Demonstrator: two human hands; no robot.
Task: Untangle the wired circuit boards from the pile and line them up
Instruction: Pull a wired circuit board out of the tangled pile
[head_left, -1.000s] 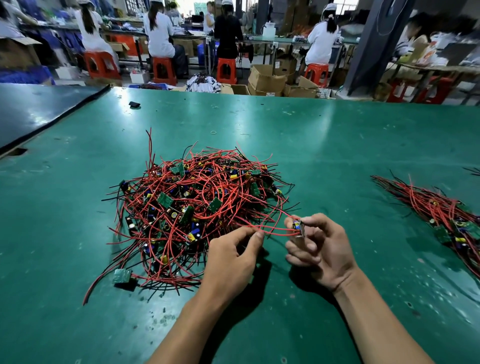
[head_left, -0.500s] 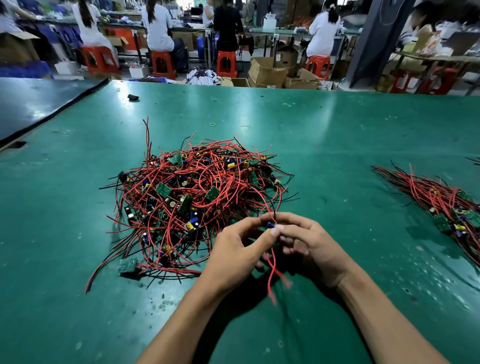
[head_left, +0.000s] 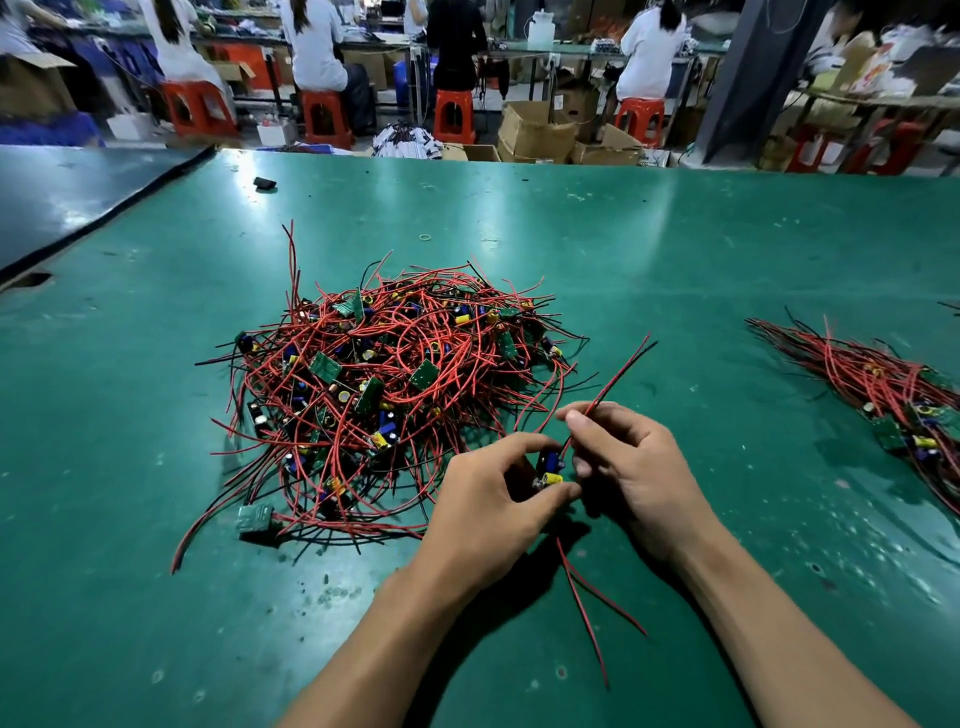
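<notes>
smooth green table mat (head_left: 675, 249), soft sheen under the lights, pale scuffs and specks at lower right. thin wires (head_left: 415, 358) in slick red and black plastic insulation. matt green circuit boards (head_left: 325, 367) among them, with capacitors (head_left: 552, 478) in glossy blue and yellow sleeves. darker, shinier surface (head_left: 78, 202) at upper left. dull brown cardboard boxes (head_left: 535, 130) and glossy red plastic stools (head_left: 454, 117) along the top.

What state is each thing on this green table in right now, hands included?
Pile: tangled heap of boards and wires.
Held board: between both hands, looks free of the pile.
Left hand: pinches the held board.
Right hand: pinches its red wire.
Sorted bundle: laid out together, wires roughly parallel.
</notes>
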